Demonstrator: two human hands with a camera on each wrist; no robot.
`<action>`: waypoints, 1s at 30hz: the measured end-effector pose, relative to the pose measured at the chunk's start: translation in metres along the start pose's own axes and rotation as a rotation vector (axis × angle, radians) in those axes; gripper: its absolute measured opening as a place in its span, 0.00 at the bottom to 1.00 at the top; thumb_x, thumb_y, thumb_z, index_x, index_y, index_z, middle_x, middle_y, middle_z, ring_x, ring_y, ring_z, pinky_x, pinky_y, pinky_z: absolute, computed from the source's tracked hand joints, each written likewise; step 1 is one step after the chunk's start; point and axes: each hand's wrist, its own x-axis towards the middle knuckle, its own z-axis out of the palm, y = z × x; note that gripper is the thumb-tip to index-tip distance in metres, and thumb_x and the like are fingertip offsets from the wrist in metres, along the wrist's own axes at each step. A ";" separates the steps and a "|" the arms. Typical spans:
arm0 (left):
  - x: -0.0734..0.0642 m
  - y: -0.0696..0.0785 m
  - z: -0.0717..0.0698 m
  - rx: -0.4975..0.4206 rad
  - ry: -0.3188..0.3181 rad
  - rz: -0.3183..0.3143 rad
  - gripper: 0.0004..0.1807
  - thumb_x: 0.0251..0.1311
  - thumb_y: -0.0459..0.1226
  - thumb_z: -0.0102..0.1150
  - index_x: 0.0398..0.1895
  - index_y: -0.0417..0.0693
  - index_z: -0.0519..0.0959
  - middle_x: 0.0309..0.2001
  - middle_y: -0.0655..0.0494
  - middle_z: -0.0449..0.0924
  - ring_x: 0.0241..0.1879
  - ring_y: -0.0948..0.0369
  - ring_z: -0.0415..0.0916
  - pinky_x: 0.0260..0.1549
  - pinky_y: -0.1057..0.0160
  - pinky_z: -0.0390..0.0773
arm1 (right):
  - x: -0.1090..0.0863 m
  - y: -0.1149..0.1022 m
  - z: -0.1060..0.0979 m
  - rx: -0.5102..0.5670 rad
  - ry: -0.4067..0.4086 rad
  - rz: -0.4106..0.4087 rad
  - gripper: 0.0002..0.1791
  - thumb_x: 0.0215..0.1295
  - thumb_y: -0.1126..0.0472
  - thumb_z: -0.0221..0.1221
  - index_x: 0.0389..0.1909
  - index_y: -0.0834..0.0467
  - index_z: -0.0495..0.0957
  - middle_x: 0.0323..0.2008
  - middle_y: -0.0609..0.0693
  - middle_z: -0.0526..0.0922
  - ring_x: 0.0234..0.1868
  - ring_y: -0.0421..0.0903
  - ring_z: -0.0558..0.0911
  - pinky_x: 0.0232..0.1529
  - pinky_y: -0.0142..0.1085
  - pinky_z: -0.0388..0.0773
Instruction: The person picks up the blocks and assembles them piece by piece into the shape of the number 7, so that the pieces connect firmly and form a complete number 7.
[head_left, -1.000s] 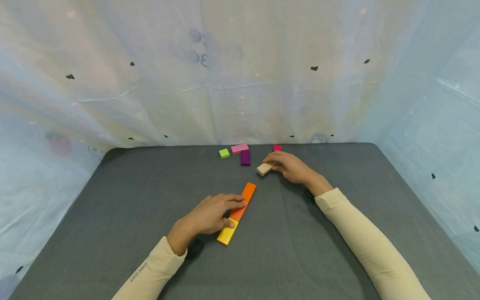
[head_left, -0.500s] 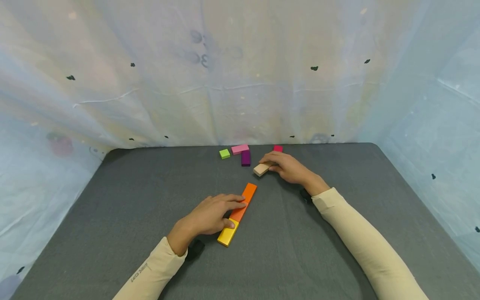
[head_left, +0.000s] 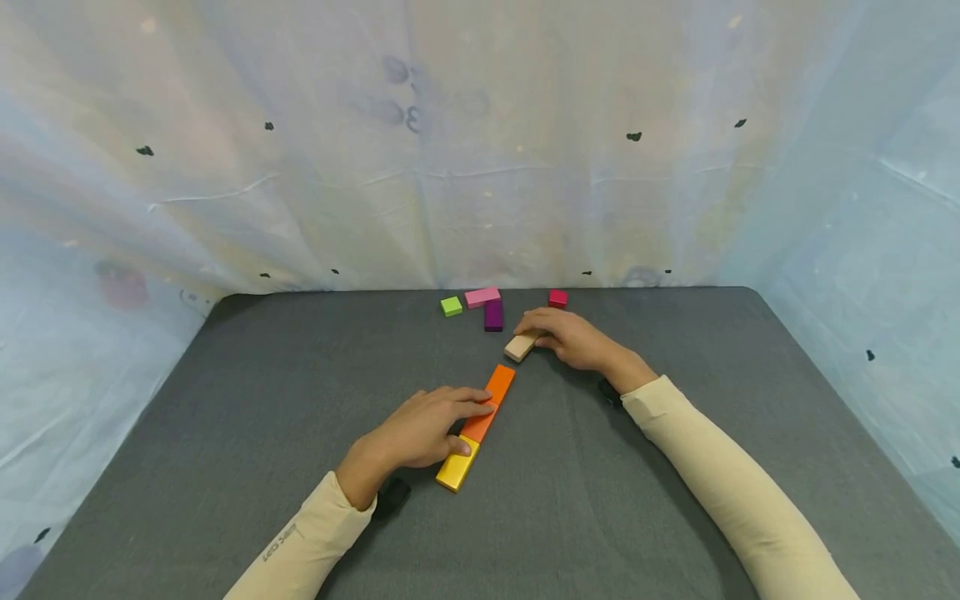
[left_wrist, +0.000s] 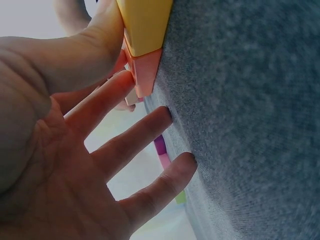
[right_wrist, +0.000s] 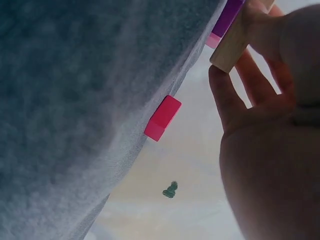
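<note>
In the head view, a yellow block (head_left: pixel 457 467) and an orange strip (head_left: pixel 501 382) lie end to end in a slanting row. The strip changes shade where fingers cover it; whether it is two blocks I cannot tell. My left hand (head_left: pixel 423 427) rests on the row, thumb on the yellow block, forefingers on the orange, other fingers stretched out in the left wrist view. My right hand (head_left: pixel 576 337) pinches a plain wooden block (head_left: pixel 521 347) between thumb and fingers, just beyond the row's far end with a small gap. In the right wrist view the wooden block (right_wrist: pixel 229 52) looks tilted.
Towards the table's back edge lie a lime green block (head_left: pixel 451 307), a pink block (head_left: pixel 482 297) and a purple block (head_left: pixel 493 316) that touches or nearly touches the pink. A red block (head_left: pixel 558 298) is behind my right hand. Pale sheeting (head_left: pixel 480 167) rises behind the grey table (head_left: pixel 262 417).
My right hand has brought the wooden block a little left and nearer, closer to the orange end, turning it more in line with the row. The left hand has stayed put.
</note>
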 end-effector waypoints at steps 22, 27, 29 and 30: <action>0.000 0.001 -0.001 0.000 -0.005 -0.009 0.32 0.61 0.44 0.67 0.70 0.59 0.72 0.73 0.65 0.65 0.73 0.53 0.63 0.66 0.35 0.64 | 0.004 -0.009 0.004 -0.022 -0.044 -0.095 0.18 0.70 0.70 0.57 0.57 0.53 0.80 0.65 0.56 0.77 0.70 0.55 0.72 0.68 0.53 0.69; 0.000 0.001 -0.001 0.003 -0.008 -0.010 0.32 0.61 0.45 0.67 0.70 0.59 0.72 0.74 0.66 0.64 0.73 0.53 0.63 0.66 0.35 0.64 | 0.005 -0.010 0.004 -0.028 -0.052 -0.100 0.18 0.70 0.70 0.57 0.57 0.53 0.81 0.65 0.56 0.76 0.70 0.55 0.71 0.68 0.54 0.69; 0.000 0.000 0.000 0.007 -0.010 -0.009 0.32 0.61 0.45 0.67 0.70 0.59 0.72 0.74 0.66 0.64 0.73 0.53 0.63 0.66 0.36 0.64 | 0.005 -0.010 0.005 -0.030 -0.059 -0.092 0.18 0.70 0.71 0.57 0.57 0.53 0.81 0.65 0.57 0.76 0.70 0.55 0.71 0.68 0.53 0.69; 0.001 0.000 0.000 0.009 -0.010 -0.008 0.32 0.61 0.45 0.67 0.70 0.59 0.72 0.74 0.66 0.64 0.73 0.53 0.63 0.66 0.36 0.64 | 0.005 -0.011 0.004 -0.032 -0.062 -0.090 0.18 0.70 0.71 0.56 0.57 0.53 0.81 0.64 0.57 0.77 0.70 0.55 0.71 0.68 0.53 0.69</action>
